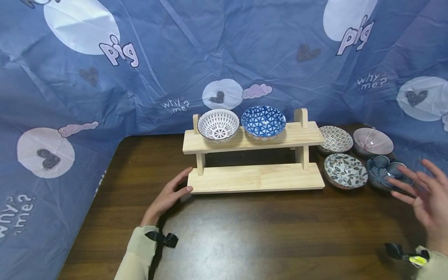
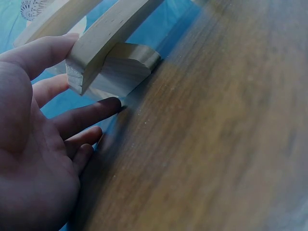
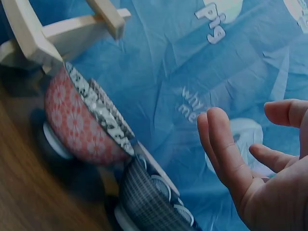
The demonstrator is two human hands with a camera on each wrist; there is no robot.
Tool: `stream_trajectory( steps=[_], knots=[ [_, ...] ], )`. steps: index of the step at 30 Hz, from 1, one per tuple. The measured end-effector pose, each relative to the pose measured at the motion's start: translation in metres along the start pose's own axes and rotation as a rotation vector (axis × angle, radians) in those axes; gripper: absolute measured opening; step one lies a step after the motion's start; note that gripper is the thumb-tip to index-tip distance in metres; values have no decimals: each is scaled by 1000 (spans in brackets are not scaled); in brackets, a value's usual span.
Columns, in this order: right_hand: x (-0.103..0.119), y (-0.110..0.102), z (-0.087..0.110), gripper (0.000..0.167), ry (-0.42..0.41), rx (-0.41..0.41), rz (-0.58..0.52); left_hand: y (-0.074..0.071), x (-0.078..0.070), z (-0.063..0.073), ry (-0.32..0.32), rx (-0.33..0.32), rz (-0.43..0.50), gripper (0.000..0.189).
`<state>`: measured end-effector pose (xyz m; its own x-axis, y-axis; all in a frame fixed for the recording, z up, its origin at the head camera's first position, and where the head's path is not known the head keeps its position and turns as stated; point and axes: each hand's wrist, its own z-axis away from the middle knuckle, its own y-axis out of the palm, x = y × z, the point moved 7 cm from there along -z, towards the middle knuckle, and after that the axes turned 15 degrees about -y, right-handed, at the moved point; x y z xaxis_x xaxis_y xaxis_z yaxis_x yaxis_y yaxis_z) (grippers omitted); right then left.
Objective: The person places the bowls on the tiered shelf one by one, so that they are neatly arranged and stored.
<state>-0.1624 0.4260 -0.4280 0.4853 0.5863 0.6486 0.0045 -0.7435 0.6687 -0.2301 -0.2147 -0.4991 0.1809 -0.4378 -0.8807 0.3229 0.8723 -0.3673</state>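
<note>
A two-tier wooden stand (image 1: 259, 177) bears a white bowl with a dark pattern (image 1: 218, 124) and a blue-and-white bowl (image 1: 263, 121) on its upper board. My left hand (image 1: 171, 196) holds the left end of the lower board, thumb at the front corner and fingers toward the back. Over the right side of the table, my right hand (image 1: 428, 194) hovers with fingers spread and nothing in it. Nearest it is a dark blue petal-shaped bowl (image 1: 379, 175). Beside that sits a leaf-patterned bowl (image 1: 345, 171), whose outside looks red and floral in the right wrist view.
Behind the leaf-patterned bowl stand a finely patterned bowl (image 1: 336, 139) and a pale pinkish bowl (image 1: 373, 140), close to the stand's right end. A brown wooden table (image 1: 245, 233) lies under everything. Blue printed cloth (image 1: 157, 77) hangs behind and at the sides.
</note>
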Motion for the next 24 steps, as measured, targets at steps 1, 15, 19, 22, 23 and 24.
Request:
stream_trajectory(
  steps=[1, 15, 19, 22, 23, 24],
  knots=[
    [0, -4, 1, 39, 3, -15, 0, 0, 0, 0, 1, 1, 1, 65],
    [5, -56, 14, 40, 72, -95, -307, 0, 0, 1, 2, -1, 0, 65],
    [5, -61, 17, 42, 90, -16, -548, -1, 0, 1, 2, -1, 0, 65],
    [6, -65, 19, 43, 93, 23, -643, -1, 0, 1, -3, -2, 4, 65],
    [5, -67, 20, 43, 100, 21, -652, -1, 0, 1, -5, -2, 5, 65],
    [4, -69, 20, 41, 109, 3, -639, -1, 0, 1, -4, -2, 5, 65]
  ],
)
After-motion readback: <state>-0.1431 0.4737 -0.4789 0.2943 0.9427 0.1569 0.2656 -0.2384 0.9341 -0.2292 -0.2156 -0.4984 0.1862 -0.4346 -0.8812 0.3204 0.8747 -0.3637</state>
